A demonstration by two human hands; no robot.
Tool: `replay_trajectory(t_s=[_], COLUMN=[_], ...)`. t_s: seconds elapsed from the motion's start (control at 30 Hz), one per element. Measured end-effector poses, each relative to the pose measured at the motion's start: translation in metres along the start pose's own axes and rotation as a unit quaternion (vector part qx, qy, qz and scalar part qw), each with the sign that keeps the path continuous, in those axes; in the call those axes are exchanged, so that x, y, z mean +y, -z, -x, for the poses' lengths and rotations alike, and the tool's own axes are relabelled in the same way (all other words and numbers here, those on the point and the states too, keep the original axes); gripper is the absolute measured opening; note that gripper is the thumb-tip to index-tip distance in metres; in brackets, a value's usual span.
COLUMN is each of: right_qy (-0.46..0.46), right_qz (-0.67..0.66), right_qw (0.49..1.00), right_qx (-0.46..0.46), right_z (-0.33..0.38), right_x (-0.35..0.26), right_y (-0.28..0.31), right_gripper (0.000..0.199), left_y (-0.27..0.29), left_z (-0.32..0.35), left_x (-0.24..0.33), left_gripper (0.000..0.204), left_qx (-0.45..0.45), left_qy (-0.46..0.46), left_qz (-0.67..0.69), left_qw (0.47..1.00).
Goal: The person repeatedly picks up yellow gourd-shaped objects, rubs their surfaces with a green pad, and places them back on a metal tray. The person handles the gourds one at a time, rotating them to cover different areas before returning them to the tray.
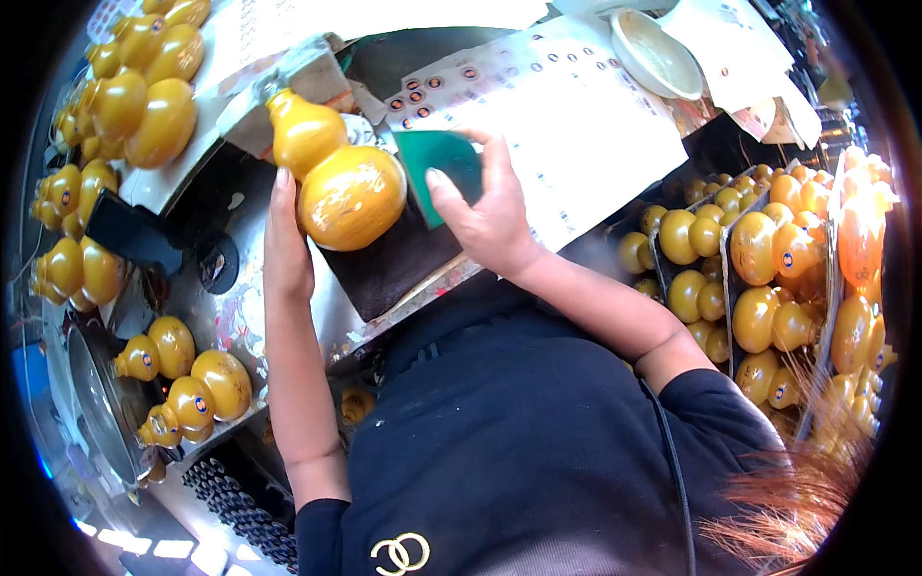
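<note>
**Holding a gourd against a green card**

Gripping from the left, the left hand (286,245) cradles a glossy yellow gourd (338,173), fingers flat along its lower bulb, which sits over a dark brown pad (384,274) on the worktop (230,307). The right hand (485,216) pinches a green card (437,163) just beside the gourd's right flank, thumb on its face and fingers curled behind. Behind the card lies a white sheet of small round stickers (567,115), with a white bowl (658,53) beyond it. More yellow gourds are heaped at the upper left (144,86), a few with round stickers lie at the lower left (192,379), and trays of them (759,259) fill the right side.
</note>
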State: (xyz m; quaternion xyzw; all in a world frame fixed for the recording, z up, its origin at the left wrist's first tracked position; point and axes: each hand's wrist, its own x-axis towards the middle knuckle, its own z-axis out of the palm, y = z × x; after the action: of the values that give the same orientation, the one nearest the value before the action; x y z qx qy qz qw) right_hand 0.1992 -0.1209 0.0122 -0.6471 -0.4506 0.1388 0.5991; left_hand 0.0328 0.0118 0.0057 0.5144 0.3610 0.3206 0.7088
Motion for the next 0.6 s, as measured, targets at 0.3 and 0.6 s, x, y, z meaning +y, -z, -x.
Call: replay_trajectory(t_s=[0.3,0.6], right_qy=[0.404,0.373], right_qz=[0.136,0.14], right_qw=[0.901,0.9], right_qx=[-0.077,-0.174], right_z=[0.012,0.02], right_x=[-0.016,-0.019], right_y=[-0.032,-0.036], right_gripper=[0.031,0.025], left_y=[-0.01,-0.012], left_z=[-0.009,-0.008], left_x=[0.011,0.01], left_gripper=[0.045,0.044], left_qx=[-0.028,-0.016], left_qy=[0.01,-0.005], left_qz=[0.117,0.113], left_qw=[0.993,0.994])
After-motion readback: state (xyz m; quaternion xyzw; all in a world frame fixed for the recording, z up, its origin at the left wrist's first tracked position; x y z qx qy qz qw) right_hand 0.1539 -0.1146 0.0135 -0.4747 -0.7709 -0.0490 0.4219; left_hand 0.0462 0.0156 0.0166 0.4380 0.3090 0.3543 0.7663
